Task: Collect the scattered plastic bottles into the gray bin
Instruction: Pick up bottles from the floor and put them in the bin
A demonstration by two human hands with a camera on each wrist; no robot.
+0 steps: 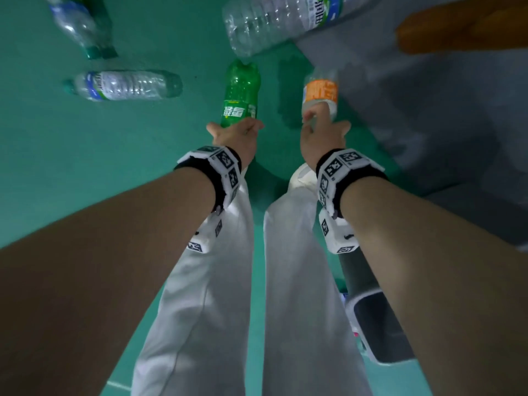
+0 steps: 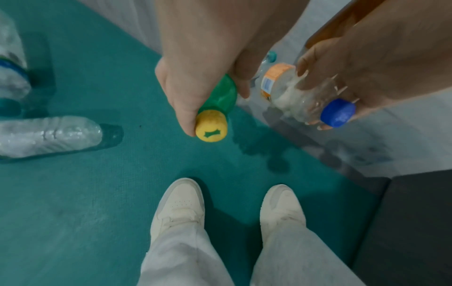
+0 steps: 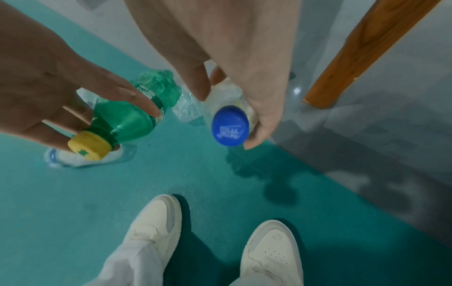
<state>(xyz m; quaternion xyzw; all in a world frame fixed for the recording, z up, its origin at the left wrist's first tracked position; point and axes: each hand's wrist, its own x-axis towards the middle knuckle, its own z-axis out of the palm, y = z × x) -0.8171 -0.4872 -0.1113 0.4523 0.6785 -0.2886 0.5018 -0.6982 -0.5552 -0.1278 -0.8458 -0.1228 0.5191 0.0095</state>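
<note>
My left hand [image 1: 234, 132] grips a green bottle [image 1: 241, 92] by its neck; its yellow cap [image 2: 211, 125] points back toward me. My right hand [image 1: 323, 130] holds a clear bottle with an orange label [image 1: 320, 91] near its blue cap [image 3: 230, 125]. Both bottles hang above the teal floor, bases pointing away from me. The gray bin [image 1: 383, 327] stands at my right side, partly hidden by my right forearm. Three clear bottles lie on the floor: one at the left [image 1: 125, 84], one at the far left [image 1: 80, 25], and a large one [image 1: 274, 21] ahead.
A teal mat [image 1: 114, 167] covers the floor and meets gray flooring [image 1: 428, 110] on the right. A wooden furniture leg [image 3: 362, 52] stands at the right. My white shoes [image 2: 178, 205] and light trousers are below my hands.
</note>
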